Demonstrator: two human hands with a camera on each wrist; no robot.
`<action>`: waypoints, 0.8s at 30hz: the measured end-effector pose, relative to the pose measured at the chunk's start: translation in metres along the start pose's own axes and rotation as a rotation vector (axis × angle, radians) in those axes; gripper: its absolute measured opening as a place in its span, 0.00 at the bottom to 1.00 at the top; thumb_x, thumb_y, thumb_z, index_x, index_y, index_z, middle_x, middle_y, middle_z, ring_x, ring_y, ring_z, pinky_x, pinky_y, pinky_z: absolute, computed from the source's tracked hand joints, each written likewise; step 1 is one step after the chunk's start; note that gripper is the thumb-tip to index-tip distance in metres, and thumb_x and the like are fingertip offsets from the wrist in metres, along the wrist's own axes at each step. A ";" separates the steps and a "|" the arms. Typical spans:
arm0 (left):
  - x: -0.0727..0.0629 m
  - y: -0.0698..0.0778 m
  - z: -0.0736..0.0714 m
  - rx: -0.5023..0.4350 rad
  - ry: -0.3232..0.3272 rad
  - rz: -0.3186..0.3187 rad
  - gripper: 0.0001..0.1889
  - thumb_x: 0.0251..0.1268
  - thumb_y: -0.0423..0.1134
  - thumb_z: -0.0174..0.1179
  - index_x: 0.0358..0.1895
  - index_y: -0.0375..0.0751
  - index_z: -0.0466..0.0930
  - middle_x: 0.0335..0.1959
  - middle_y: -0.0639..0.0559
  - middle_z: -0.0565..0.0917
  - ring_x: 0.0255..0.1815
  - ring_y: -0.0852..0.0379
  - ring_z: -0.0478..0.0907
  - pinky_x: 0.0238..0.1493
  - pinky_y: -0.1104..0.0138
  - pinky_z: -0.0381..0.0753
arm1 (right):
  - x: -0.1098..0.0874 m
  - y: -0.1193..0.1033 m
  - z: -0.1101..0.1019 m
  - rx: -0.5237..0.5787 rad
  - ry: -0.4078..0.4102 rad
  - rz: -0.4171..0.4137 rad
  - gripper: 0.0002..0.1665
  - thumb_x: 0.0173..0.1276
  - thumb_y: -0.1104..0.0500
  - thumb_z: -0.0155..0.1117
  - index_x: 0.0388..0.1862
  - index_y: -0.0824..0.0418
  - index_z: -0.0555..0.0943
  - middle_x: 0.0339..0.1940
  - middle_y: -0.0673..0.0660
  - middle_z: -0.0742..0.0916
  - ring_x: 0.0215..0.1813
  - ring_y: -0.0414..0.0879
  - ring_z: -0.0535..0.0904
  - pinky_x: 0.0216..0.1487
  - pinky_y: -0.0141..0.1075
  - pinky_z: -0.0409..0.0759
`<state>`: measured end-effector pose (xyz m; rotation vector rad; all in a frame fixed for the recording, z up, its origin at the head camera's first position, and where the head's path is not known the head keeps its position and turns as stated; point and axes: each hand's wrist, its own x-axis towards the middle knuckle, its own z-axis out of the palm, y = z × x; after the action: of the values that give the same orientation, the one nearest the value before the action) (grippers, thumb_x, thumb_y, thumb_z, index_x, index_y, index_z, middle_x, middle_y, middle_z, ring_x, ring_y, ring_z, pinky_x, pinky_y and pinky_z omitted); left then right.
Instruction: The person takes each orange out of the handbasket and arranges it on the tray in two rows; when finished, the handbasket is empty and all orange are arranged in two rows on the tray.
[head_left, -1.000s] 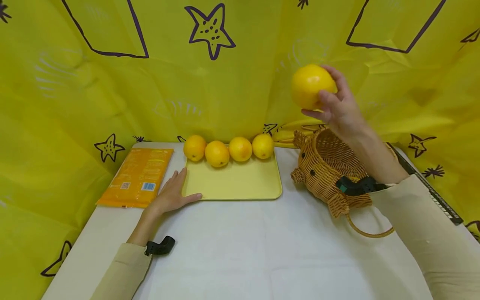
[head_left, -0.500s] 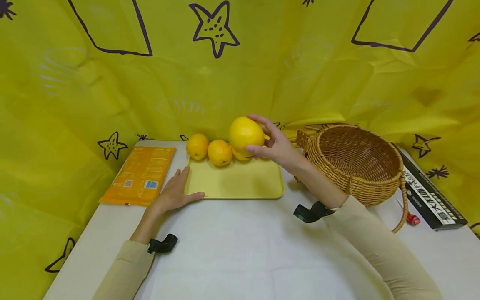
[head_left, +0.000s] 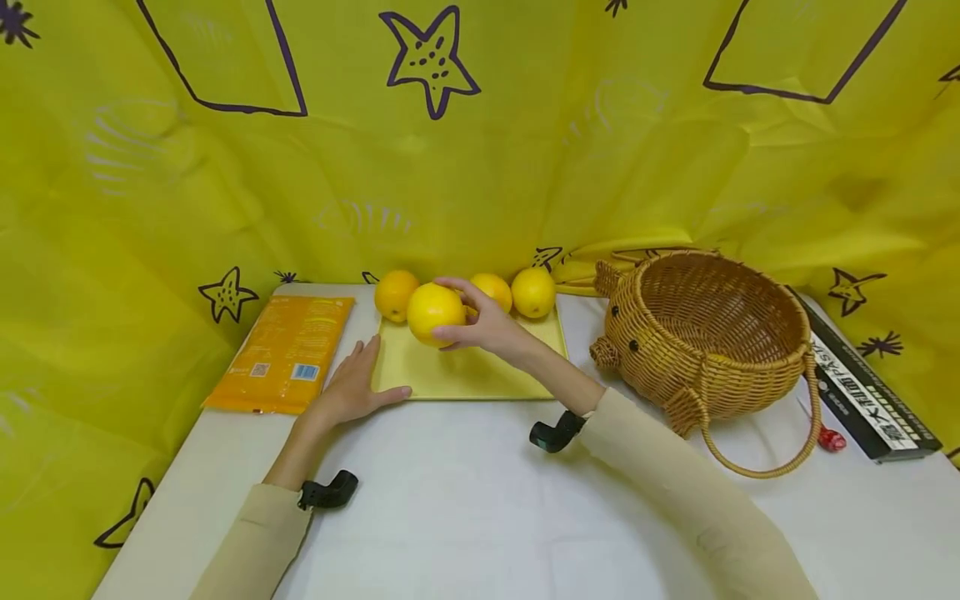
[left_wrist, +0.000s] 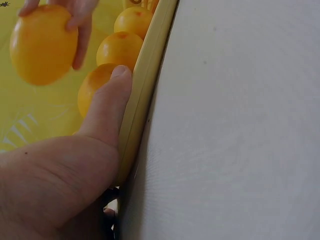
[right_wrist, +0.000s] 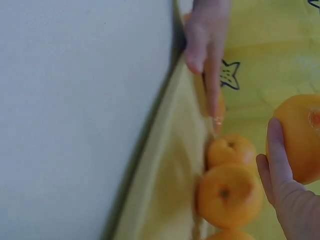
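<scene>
In the head view my right hand [head_left: 480,325] grips an orange [head_left: 437,314] over the left half of a pale yellow tray [head_left: 487,379]. The right wrist view has this orange [right_wrist: 300,137] raised above the others, fingers along its side. Along the tray's back edge sit more oranges, one at the left corner [head_left: 395,293], two on the right [head_left: 533,292]; part of the row is hidden behind the held one. My left hand [head_left: 351,385] rests at the tray's left edge, fingers straight, thumb [left_wrist: 107,102] along the front rim.
An orange printed packet [head_left: 281,354] lies left of the tray. To the right stands a wicker animal-shaped basket [head_left: 667,367] with its handle down on the white table. Behind it are a black box [head_left: 870,392] and a small red-wrapped item [head_left: 831,439]. A yellow curtain hangs behind.
My right hand has carried the orange from above the basket leftward and down over the tray. The left hand stays at the tray's edge.
</scene>
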<state>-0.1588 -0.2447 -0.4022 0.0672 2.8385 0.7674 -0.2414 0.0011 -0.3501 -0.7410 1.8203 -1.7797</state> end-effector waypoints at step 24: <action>-0.001 -0.001 0.002 -0.054 0.070 0.070 0.59 0.55 0.62 0.66 0.76 0.33 0.38 0.76 0.33 0.52 0.74 0.34 0.55 0.74 0.40 0.54 | 0.044 0.033 0.040 -0.002 -0.081 0.094 0.43 0.62 0.63 0.70 0.72 0.42 0.63 0.67 0.61 0.69 0.48 0.53 0.83 0.50 0.47 0.86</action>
<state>-0.1574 -0.2444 -0.4039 0.1349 2.8933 0.8768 -0.2479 -0.0583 -0.3829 -0.7057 1.7746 -1.6641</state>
